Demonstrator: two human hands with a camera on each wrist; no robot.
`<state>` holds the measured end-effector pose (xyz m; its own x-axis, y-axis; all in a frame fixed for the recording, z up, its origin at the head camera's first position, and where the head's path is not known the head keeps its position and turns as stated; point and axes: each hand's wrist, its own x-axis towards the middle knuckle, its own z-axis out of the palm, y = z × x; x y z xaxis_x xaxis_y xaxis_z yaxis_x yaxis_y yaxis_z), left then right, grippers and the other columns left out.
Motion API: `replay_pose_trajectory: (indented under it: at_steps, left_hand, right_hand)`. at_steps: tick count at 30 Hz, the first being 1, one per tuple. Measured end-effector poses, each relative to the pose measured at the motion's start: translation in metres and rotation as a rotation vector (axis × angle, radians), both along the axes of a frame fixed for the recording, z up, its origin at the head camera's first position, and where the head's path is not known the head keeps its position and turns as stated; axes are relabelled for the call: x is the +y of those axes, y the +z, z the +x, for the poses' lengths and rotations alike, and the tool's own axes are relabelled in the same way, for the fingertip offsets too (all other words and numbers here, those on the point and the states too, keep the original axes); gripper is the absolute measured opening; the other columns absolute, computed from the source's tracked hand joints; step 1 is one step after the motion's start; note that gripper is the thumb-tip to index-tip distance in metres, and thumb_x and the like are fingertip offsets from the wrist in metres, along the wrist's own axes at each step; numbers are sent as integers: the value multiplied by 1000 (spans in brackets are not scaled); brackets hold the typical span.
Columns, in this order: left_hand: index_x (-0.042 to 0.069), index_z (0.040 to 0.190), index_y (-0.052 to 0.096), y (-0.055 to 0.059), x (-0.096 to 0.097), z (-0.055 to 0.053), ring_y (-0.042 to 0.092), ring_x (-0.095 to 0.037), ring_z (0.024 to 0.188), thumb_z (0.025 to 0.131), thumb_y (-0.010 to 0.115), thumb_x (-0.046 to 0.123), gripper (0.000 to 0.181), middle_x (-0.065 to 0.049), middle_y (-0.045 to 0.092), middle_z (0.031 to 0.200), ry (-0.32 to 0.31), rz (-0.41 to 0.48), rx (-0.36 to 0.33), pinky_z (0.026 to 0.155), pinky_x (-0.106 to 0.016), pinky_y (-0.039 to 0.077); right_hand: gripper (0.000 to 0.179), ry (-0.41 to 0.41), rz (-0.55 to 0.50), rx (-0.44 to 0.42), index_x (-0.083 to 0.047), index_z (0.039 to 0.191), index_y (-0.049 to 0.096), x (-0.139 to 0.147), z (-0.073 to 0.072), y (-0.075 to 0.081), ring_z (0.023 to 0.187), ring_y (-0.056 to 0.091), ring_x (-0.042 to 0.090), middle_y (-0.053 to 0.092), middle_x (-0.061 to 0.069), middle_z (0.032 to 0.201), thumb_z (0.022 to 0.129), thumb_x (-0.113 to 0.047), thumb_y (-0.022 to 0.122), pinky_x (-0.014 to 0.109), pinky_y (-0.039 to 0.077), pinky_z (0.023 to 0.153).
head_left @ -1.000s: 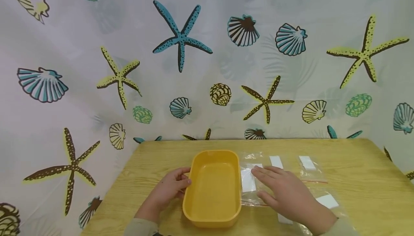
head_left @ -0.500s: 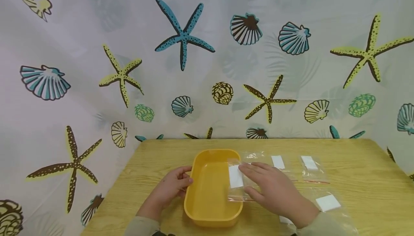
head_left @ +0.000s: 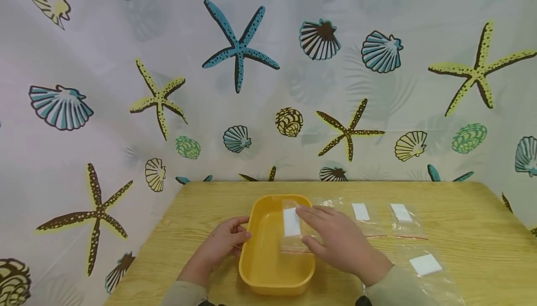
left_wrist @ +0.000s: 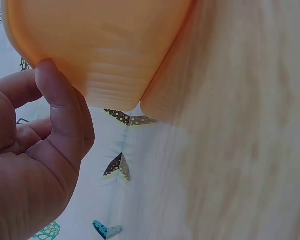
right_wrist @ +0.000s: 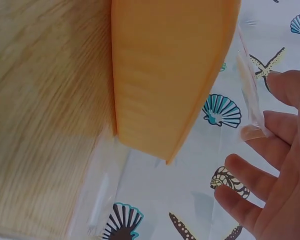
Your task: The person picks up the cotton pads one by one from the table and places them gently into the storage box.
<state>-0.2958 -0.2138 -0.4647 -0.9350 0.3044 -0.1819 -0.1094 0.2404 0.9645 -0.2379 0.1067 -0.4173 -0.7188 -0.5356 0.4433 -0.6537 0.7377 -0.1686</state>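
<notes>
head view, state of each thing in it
Yellow tub, upright on the wooden table
Left hand, gripping the tub's left side
Held zip bag, aloft over the tub, seal unclear
Right hand, holding that bag
Far middle zip bag, lying flat
Far right zip bag, lying flat
Near right zip bag, lying flat
Shell-print cloth, hanging

No readable text, labels or numbers appear anywhere.
</notes>
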Motion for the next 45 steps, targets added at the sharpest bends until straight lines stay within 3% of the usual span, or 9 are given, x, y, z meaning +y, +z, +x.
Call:
replay_pose_trajectory:
  at_steps: [11,20,28,35,45]
  left_hand:
    - [2,152,42,0,0,1,61,-24,84,99,66,17,60,-15,54,109,12,-21,7,68,-37,58]
    - [2,152,41,-1,1,0,62,-23,82,100,64,14,58,-16,54,109,1,-4,9,68,-36,58]
    - [0,152,40,-1,1,0,63,-24,82,102,60,11,56,-16,56,108,-8,-13,10,68,-36,58]
    - [1,152,41,1,2,1,61,-24,82,102,60,11,54,-16,56,108,2,-22,12,68,-36,58]
    - [1,152,40,0,2,1,63,-25,84,102,59,11,55,-16,56,108,1,-19,9,69,-36,59]
  right_hand:
    - [56,-6,-1,-72,-19,150,52,-24,-15,-2,135,50,29,51,-3,151,99,-41,63,50,37,111]
    - [57,-6,16,-118,-17,151,51,-36,-20,-5,140,43,33,47,3,154,99,-39,63,55,36,112]
    - [55,-21,81,-125,-17,150,52,-33,-24,-12,144,37,35,42,7,157,102,-43,56,54,34,113]
    - [54,-23,66,-131,-17,149,53,-29,-23,-9,143,39,35,44,7,156,101,-42,60,57,36,110]
    - [57,-101,115,-125,-24,150,52,-17,-28,-11,144,36,32,40,2,159,100,-49,58,61,38,108]
